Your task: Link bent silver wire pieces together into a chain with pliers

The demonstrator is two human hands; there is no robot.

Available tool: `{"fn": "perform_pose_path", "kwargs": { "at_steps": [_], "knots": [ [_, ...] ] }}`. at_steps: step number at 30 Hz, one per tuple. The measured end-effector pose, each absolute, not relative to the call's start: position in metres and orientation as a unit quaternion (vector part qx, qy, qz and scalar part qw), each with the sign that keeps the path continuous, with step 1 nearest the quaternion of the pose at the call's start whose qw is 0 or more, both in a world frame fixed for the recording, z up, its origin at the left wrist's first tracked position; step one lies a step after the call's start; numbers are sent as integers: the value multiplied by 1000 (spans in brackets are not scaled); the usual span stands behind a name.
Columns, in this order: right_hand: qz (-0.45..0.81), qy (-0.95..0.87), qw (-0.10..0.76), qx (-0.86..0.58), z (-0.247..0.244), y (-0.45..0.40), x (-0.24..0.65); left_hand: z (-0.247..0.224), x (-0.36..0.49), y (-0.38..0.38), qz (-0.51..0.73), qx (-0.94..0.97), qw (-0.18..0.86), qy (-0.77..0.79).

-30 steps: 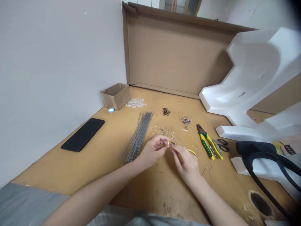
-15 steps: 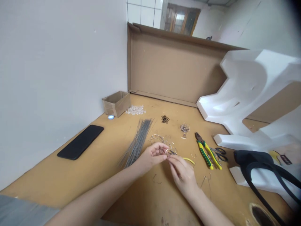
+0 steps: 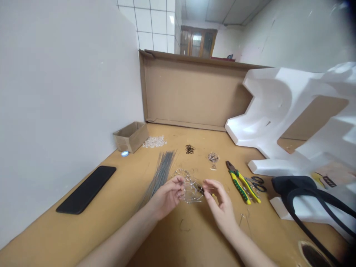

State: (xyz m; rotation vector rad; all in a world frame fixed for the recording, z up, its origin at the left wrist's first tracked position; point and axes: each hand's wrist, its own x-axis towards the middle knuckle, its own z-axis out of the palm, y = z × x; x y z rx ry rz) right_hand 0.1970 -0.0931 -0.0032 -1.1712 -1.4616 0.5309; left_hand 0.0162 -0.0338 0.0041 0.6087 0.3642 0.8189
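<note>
A tangle of thin wire loops [image 3: 190, 190] sits at twelve o'clock between the hands, with the left hand [image 3: 167, 197] curled narrow against it as if to prop it up, and the right hand [image 3: 221, 203] open wide just beside it, holding nothing.

Walls: white plaster [image 3: 61, 92] | Corner: white wall tiles [image 3: 147, 22] | Far: wood-framed window [image 3: 198, 41] | Overhead: panelled ceiling [image 3: 222, 11]

I see through a single camera on my head, looking forward and down from close above the worktop [image 3: 69, 237]. My left hand [image 3: 167, 198] and right hand [image 3: 221, 204] enter low in the view, with a cardboard sheet [image 3: 191, 92] beyond.
</note>
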Motion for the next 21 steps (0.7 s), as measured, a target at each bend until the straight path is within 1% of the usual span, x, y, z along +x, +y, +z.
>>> {"fn": "perform_pose_path", "kwargs": {
  "at_steps": [2,4,9,12,15,18,21],
  "knots": [
    [321,-599,548,-488,-5,-92,196,3,15,-33,388,279,862,167],
    [372,-593,534,-474,-6,-92,195,4,15,-33,377,289,862,175],
    [386,-613,494,-482,-3,-94,195,4,17,-35,341,372,834,224],
    [383,-636,491,-457,-2,-94,194,5,18,-37,329,420,812,238],
    [350,-658,506,-435,-1,-96,191,6,17,-38,330,431,806,235],
    [255,-677,524,-449,-1,-100,189,7,16,-38,321,407,831,203],
    [172,-688,521,-476,0,-103,190,6,14,-37,307,375,859,166]
  ]
}}
